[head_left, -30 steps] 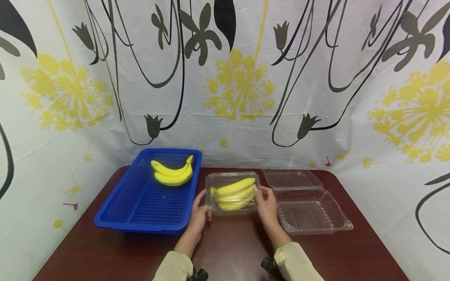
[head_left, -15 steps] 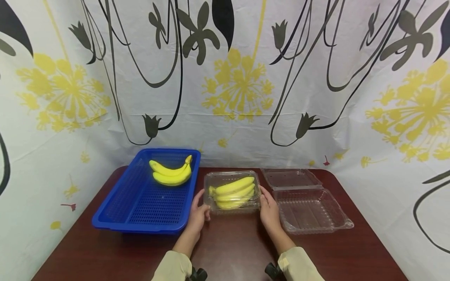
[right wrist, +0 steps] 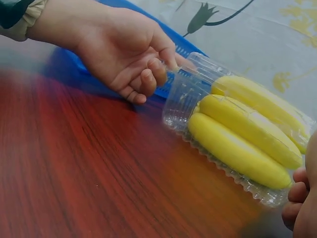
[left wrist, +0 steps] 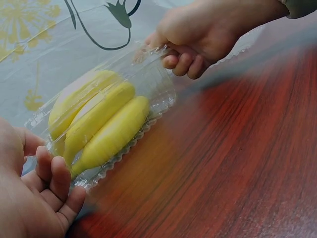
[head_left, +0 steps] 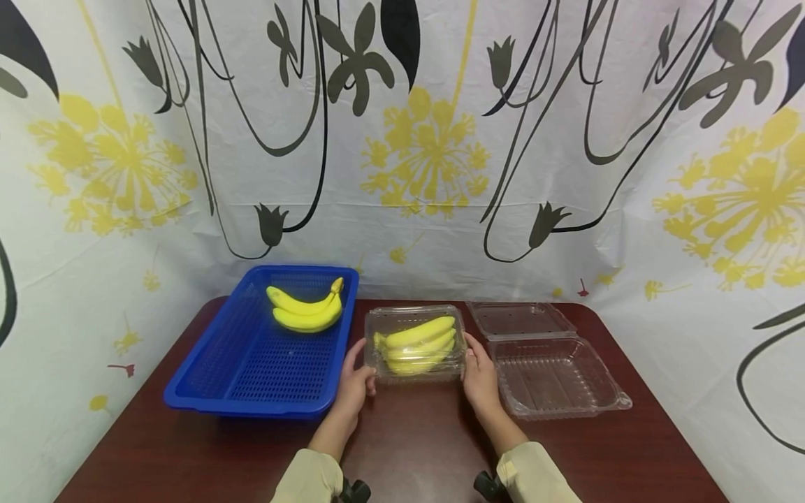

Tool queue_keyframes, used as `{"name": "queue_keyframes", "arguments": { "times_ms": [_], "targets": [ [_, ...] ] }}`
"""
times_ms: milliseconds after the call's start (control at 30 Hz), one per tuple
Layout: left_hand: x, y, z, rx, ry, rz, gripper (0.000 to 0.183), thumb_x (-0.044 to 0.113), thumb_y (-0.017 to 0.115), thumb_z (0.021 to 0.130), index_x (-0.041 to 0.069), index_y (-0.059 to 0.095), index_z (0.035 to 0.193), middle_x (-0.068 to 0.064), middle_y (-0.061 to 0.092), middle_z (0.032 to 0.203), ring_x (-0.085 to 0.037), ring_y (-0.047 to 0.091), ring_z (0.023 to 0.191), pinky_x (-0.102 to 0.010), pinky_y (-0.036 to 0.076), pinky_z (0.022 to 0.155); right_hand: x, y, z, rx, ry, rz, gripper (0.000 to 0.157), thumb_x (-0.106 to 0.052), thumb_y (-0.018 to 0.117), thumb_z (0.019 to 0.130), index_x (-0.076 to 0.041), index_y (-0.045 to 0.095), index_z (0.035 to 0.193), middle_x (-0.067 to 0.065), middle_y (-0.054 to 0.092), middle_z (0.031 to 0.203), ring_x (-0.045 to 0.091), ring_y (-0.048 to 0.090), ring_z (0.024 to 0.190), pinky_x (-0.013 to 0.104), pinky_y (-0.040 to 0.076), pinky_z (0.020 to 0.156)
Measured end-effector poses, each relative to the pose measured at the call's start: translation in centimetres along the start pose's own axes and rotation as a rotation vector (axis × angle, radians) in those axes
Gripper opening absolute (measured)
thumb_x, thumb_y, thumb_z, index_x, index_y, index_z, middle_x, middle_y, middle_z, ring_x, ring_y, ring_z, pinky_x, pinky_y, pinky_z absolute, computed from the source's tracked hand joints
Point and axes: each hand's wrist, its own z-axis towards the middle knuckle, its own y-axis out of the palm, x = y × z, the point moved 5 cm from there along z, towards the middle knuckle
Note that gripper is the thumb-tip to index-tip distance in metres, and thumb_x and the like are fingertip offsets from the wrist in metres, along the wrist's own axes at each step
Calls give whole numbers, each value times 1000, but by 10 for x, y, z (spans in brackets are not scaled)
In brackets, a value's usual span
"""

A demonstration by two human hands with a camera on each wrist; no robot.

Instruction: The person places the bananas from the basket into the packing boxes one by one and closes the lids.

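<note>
A clear plastic clamshell container [head_left: 390, 318], its lid down over a bunch of yellow bananas [head_left: 420, 345], is held at both ends in the middle of the table. My left hand [head_left: 356, 383] pinches its left end; in the right wrist view the thumb and forefinger of that left hand [right wrist: 124, 52] meet at the rim, the other fingers bent beneath. At the opposite end my right hand [head_left: 481, 381] grips the edge. The left wrist view shows the right hand [left wrist: 203, 34] with its fingers curled at the rim.
To the left stands a blue plastic basket [head_left: 251, 370] with another bunch of bananas [head_left: 308, 316] at its far end. An empty clear clamshell [head_left: 556, 377] lies open on the right, close beside my right hand. A patterned cloth [head_left: 402, 258] hangs behind the dark red table [head_left: 415, 440].
My right thumb has come off the lid's right edge, and the right hand now holds the container lower at its side. The left hand keeps its hold.
</note>
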Motion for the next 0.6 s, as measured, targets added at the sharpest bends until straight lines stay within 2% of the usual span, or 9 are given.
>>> {"name": "queue_keyframes", "arguments": {
  "times_ms": [200,333,400,567,600],
  "targets": [
    [3,0,-1,-9,10,7,63,-1,44,89,14,34,150,-2,42,62,-13,41,52,-26,44,53,3,1,1,-2,33,38,39,-8,36,105,-11,49,142,7,48,64,14,45,53,28,42,52],
    [4,1,-1,-3,-7,-3,64,-1,44,89,14,34,150,-1,42,61,-13,41,51,-26,44,52,4,1,1,5,65,71,38,-10,36,106,-14,51,140,6,48,59,14,45,50,26,41,48],
    [13,2,-6,-7,-13,-5,64,-2,44,88,11,34,150,-2,43,60,-14,42,51,-27,45,53,5,1,2,12,86,89,37,-12,36,106,-15,52,139,4,47,56,13,44,48,25,39,45],
    [19,3,-9,-14,-26,-8,64,-4,43,89,8,30,150,-3,44,59,-16,44,51,-30,46,54,10,3,0,-3,187,235,36,-19,38,106,-18,52,140,1,45,53,8,41,44,22,34,39],
    [14,2,-6,-8,-30,-9,64,-3,43,89,9,30,151,-3,44,59,-16,43,51,-30,45,54,11,4,0,-7,211,274,36,-20,38,107,-18,52,140,1,46,53,7,41,43,21,33,39]
  ]
}}
